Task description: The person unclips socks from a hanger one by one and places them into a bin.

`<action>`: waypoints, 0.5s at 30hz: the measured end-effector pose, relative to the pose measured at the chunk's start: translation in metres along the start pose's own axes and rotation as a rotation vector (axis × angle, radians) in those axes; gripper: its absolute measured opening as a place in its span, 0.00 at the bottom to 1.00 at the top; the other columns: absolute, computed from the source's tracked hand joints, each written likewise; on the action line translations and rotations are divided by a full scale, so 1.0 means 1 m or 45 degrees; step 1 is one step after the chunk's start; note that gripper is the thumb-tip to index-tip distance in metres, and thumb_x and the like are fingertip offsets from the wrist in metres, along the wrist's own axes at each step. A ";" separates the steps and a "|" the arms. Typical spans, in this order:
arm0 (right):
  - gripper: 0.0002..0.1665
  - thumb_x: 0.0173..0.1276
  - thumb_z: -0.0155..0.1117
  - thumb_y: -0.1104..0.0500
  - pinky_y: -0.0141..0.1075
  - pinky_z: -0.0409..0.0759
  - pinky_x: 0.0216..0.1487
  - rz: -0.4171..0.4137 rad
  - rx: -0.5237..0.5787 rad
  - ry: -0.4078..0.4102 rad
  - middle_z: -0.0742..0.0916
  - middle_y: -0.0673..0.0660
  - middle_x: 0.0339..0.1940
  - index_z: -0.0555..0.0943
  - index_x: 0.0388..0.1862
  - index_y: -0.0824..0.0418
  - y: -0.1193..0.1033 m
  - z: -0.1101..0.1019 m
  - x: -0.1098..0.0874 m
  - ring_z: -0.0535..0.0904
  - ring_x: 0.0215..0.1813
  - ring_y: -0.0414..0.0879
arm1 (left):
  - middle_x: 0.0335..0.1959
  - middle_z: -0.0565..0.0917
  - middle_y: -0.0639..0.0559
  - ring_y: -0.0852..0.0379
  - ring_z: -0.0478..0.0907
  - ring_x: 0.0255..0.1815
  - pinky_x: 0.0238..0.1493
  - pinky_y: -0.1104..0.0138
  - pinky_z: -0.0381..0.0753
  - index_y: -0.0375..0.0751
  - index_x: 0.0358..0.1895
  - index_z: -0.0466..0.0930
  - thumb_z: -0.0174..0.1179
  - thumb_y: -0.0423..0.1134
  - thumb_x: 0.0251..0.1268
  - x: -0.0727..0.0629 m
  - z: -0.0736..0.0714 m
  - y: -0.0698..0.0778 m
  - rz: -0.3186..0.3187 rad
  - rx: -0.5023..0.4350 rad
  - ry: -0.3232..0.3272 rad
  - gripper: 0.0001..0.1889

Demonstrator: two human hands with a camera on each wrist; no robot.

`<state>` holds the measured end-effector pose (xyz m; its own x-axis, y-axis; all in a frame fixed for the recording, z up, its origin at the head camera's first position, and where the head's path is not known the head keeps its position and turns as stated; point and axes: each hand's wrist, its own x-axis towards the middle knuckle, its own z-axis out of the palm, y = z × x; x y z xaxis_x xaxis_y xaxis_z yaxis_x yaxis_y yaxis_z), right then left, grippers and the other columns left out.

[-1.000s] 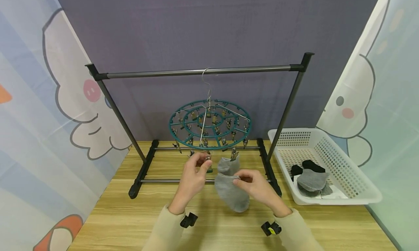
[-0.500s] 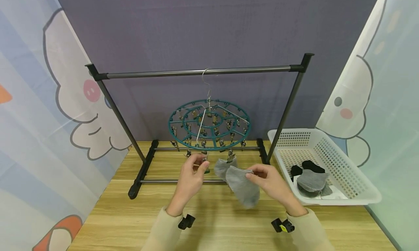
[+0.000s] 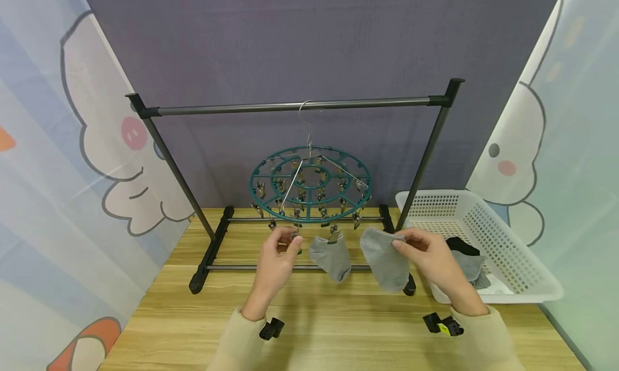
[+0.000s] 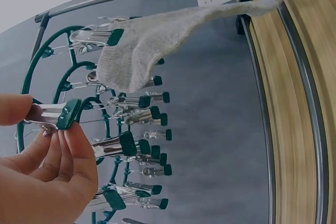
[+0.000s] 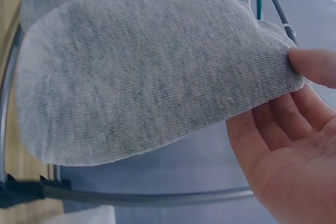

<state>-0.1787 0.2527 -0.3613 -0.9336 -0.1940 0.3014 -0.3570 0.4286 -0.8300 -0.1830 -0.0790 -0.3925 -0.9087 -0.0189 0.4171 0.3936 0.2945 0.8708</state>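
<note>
A round green clip hanger (image 3: 256, 198) hangs from the rack's bar, with metal clips dangling all round it. My left hand (image 3: 275, 261) pinches one metal clip (image 4: 50, 115) with green tips between thumb and fingers; no cloth shows in that clip. One grey sock (image 3: 333, 258) hangs from another clip just right of my left hand. Farther right, my right hand (image 3: 430, 255) holds a second grey sock (image 5: 157, 72) by its cuff, thumb on one side and fingers on the other. This sock hangs apart from the hanger, its toe end pointing down.
A black and grey metal rack (image 3: 232, 109) stands on the wooden table (image 3: 338, 328). At the right, a white plastic basket (image 3: 527, 263) contains black and grey socks (image 3: 466, 261), partly covered by my right hand. A dark cloth backdrop (image 3: 309, 43) hangs behind.
My right hand has carried its grey sock to the right, away from the hanging sock and towards the basket. My left hand has shifted slightly left with its clip, and the hanger has turned slightly.
</note>
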 end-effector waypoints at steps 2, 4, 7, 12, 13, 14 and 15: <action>0.12 0.76 0.64 0.59 0.34 0.82 0.41 -0.005 -0.012 0.031 0.87 0.53 0.42 0.84 0.51 0.65 -0.001 -0.006 -0.001 0.83 0.41 0.40 | 0.39 0.80 0.47 0.52 0.79 0.39 0.51 0.53 0.80 0.38 0.56 0.81 0.61 0.41 0.76 0.000 -0.001 -0.001 0.003 -0.015 0.020 0.14; 0.12 0.76 0.64 0.60 0.34 0.81 0.40 -0.018 -0.018 0.065 0.87 0.51 0.40 0.84 0.51 0.65 -0.002 -0.013 -0.001 0.83 0.40 0.41 | 0.39 0.79 0.47 0.52 0.78 0.40 0.51 0.55 0.80 0.38 0.56 0.81 0.61 0.41 0.76 0.000 -0.001 -0.001 0.011 -0.022 0.037 0.14; 0.11 0.75 0.64 0.61 0.33 0.80 0.38 -0.054 -0.043 0.122 0.87 0.51 0.37 0.85 0.50 0.66 -0.003 -0.023 -0.002 0.82 0.37 0.42 | 0.39 0.79 0.47 0.52 0.78 0.40 0.50 0.57 0.79 0.38 0.56 0.81 0.61 0.40 0.76 0.000 -0.002 -0.002 0.014 -0.028 0.058 0.13; 0.12 0.75 0.65 0.61 0.31 0.77 0.36 -0.044 -0.064 0.239 0.85 0.50 0.32 0.85 0.50 0.67 -0.003 -0.038 -0.004 0.78 0.34 0.42 | 0.38 0.78 0.48 0.53 0.77 0.40 0.49 0.59 0.79 0.39 0.55 0.82 0.61 0.38 0.75 0.000 -0.005 -0.004 0.018 -0.014 0.091 0.12; 0.12 0.74 0.66 0.60 0.30 0.76 0.35 -0.034 -0.064 0.261 0.85 0.49 0.32 0.85 0.50 0.67 -0.002 -0.041 -0.004 0.77 0.34 0.42 | 0.38 0.78 0.49 0.53 0.76 0.40 0.49 0.59 0.79 0.38 0.55 0.82 0.61 0.38 0.75 0.000 -0.005 -0.004 0.022 -0.011 0.099 0.11; 0.12 0.75 0.66 0.60 0.31 0.75 0.35 -0.021 -0.060 0.280 0.84 0.48 0.32 0.85 0.51 0.67 0.000 -0.044 -0.004 0.77 0.34 0.41 | 0.37 0.78 0.49 0.54 0.76 0.39 0.49 0.60 0.79 0.38 0.55 0.82 0.61 0.38 0.75 0.001 -0.005 -0.004 0.023 -0.005 0.107 0.11; 0.12 0.75 0.66 0.60 0.31 0.75 0.35 -0.014 -0.052 0.297 0.84 0.46 0.33 0.85 0.51 0.67 0.001 -0.047 -0.005 0.76 0.34 0.41 | 0.37 0.78 0.49 0.54 0.76 0.39 0.49 0.60 0.79 0.38 0.54 0.82 0.61 0.37 0.75 0.001 -0.005 -0.005 0.023 -0.003 0.113 0.11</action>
<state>-0.1763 0.2958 -0.3413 -0.9101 0.0082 0.4142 -0.3634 0.4642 -0.8077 -0.1848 -0.0856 -0.3948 -0.8854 -0.0985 0.4543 0.4104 0.2931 0.8635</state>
